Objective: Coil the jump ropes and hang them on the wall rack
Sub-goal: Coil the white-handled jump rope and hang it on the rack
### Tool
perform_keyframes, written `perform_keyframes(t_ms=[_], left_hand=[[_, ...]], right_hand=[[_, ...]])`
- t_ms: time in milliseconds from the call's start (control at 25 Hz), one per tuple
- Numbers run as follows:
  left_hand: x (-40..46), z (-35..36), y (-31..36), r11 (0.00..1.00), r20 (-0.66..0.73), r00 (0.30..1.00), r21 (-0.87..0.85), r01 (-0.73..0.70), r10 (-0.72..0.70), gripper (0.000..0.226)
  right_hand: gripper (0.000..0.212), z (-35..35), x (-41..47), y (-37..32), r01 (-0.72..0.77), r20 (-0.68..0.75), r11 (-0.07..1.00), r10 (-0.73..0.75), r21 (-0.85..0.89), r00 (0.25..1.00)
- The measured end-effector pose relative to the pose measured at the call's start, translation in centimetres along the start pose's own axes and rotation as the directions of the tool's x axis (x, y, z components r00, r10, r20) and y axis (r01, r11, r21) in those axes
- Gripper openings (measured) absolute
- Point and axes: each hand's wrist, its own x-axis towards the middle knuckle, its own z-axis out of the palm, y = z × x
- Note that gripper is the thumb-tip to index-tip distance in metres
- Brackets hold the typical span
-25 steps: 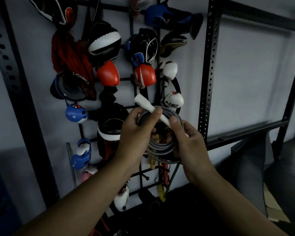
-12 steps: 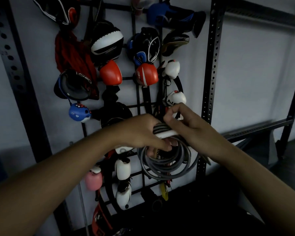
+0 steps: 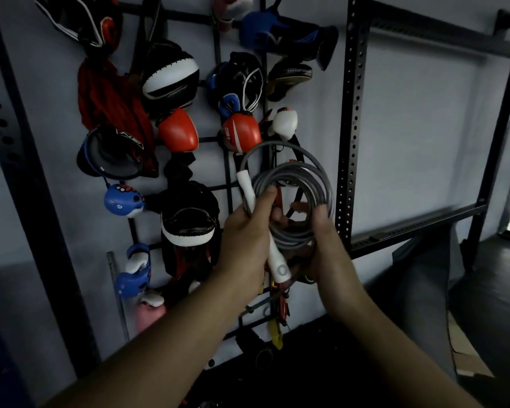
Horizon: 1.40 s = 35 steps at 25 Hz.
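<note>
1. Head view: left hand (image 3: 245, 231) clamps the grey jump rope coil (image 3: 295, 201) and its white handles (image 3: 248, 192) together — right hand (image 3: 324, 248) pinches the coil's lower edge.
2. Light, springy cord, likely to unwind — hold where loops cross.

Little lettering is legible among the gear on the wall rack (image 3: 218, 188): a dark focus pad (image 3: 289, 81) at upper centre carries white print starting "KEEP", the rest blurred. A white jump-rope handle (image 3: 277, 260) shows a grey ring mark near its lower end. Markings on the red boxing glove (image 3: 242, 134) cannot be read.
</note>
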Motion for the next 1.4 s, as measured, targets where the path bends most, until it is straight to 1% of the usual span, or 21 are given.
perform_keyframes(t_ms=[80, 160, 280, 360, 480, 560, 600, 640, 680, 720, 760, 800, 840, 880, 920, 960, 1040, 1160, 1280, 1320, 1400], left_hand=[[-0.4, 1.1, -0.6, 0.997, -0.084, 0.996, -0.059, -0.046, 0.041, 0.032], [-0.6, 1.7, -0.8, 0.993, -0.117, 0.991, -0.085, -0.079, 0.069, 0.031], [-1.0, 1.7, -1.3, 0.994, -0.080, 0.992, -0.028, -0.103, 0.100, 0.030], [-0.9, 0.7, -1.3, 0.997, -0.016, 0.997, 0.033, -0.072, 0.072, 0.029], [0.5, -2.2, -0.5, 0.990, 0.095, 0.995, 0.130, -0.049, 0.037, 0.030], [1.7, -4.7, 1.0, 0.982, 0.155, 0.981, 0.125, -0.140, 0.120, 0.053], [2.1, -5.8, 2.3, 0.955, 0.199, 0.961, 0.187, -0.231, 0.194, 0.068], [2.4, -6.5, 3.9, 0.877, 0.273, 0.923, 0.324, -0.354, 0.272, 0.081], [2.6, -6.8, 5.5, 0.724, 0.384, 0.868, 0.493, -0.482, 0.316, 0.093], [2.4, -6.5, 7.1, 0.506, 0.508, 0.811, 0.637, -0.581, 0.291, 0.102], [2.2, -5.6, 8.2, 0.233, 0.604, 0.768, 0.732, -0.640, 0.212, 0.110], [1.9, -4.4, 8.7, -0.034, 0.661, 0.740, 0.748, -0.663, 0.121, 0.116], [1.8, -3.2, 8.8, -0.221, 0.693, 0.720, 0.708, -0.671, 0.036, 0.120], [1.6, -2.1, 8.4, -0.309, 0.701, 0.712, 0.670, -0.675, -0.034, 0.122], [1.8, -1.4, 7.7, -0.319, 0.697, 0.713, 0.659, -0.681, -0.081, 0.121], [2.1, -1.2, 7.0, -0.259, 0.679, 0.726, 0.686, -0.680, -0.109, 0.119], [2.6, -1.6, 5.9, -0.039, 0.615, 0.772, 0.777, -0.628, -0.162, 0.113], [3.1, -2.7, 5.2, 0.255, 0.560, 0.807, 0.821, -0.510, -0.190, 0.093], [3.1, -3.4, 4.2, 0.581, 0.560, 0.818, 0.712, -0.394, -0.133, 0.059], [2.9, -3.5, 3.9, 0.663, 0.544, 0.835, 0.656, -0.361, -0.083, 0.047], [2.4, -3.8, 3.4, 0.793, 0.472, 0.882, 0.544, -0.274, -0.019, 0.036]], right_hand=[[0.067, 1.6, -0.5, 0.7, 0.009, -0.047, 1.000, -0.007, 0.028, 0.999], [0.054, 2.8, -0.7, 1.0, 0.040, -0.139, 0.997, -0.031, 0.064, 0.990], [0.032, 3.2, -0.4, 0.9, 0.053, -0.275, 0.990, -0.015, 0.134, 0.961], [0.021, 2.5, 0.2, 0.7, 0.013, -0.276, 0.987, 0.032, 0.158, 0.961], [0.019, 0.9, 1.1, 0.0, -0.015, -0.227, 1.000, 0.013, -0.004, 0.974], [0.018, -0.5, 1.9, -0.8, 0.012, -0.166, 0.986, -0.040, -0.166, 0.985], [0.018, -1.4, 2.3, -1.2, 0.030, -0.117, 0.966, -0.062, -0.258, 0.991], [0.017, -2.2, 2.7, -1.7, 0.059, -0.046, 0.926, -0.083, -0.373, 0.996], [0.016, -2.8, 3.1, -2.2, 0.100, 0.041, 0.861, -0.092, -0.499, 0.995], [0.014, -3.1, 3.5, -2.7, 0.142, 0.123, 0.783, -0.084, -0.606, 0.989], [0.013, -3.3, 3.8, -3.1, 0.173, 0.182, 0.714, -0.066, -0.678, 0.981], [0.012, -3.1, 4.1, -3.6, 0.198, 0.218, 0.673, -0.055, -0.713, 0.974], [0.011, -2.8, 4.2, -4.0, 0.213, 0.240, 0.662, -0.052, -0.719, 0.969], [0.009, -2.5, 4.2, -4.3, 0.221, 0.252, 0.667, -0.051, -0.712, 0.966], [0.008, -2.2, 4.1, -4.6, 0.215, 0.256, 0.681, -0.042, -0.700, 0.966], [0.009, -2.1, 4.0, -4.6, 0.197, 0.259, 0.703, -0.020, -0.683, 0.966], [0.009, -2.2, 3.7, -4.5, 0.111, 0.247, 0.780, 0.057, -0.616, 0.967], [0.031, -2.4, 3.3, -4.4, -0.043, 0.199, 0.887, 0.150, -0.460, 0.968], [0.033, -2.6, 3.3, -4.9, -0.084, 0.227, 0.946, 0.161, -0.314, 0.960], [0.034, -2.6, 3.4, -5.0, -0.091, 0.222, 0.960, 0.153, -0.265, 0.963], [0.044, -2.7, 3.4, -4.9, -0.091, 0.148, 0.978, 0.120, -0.186, 0.982]])
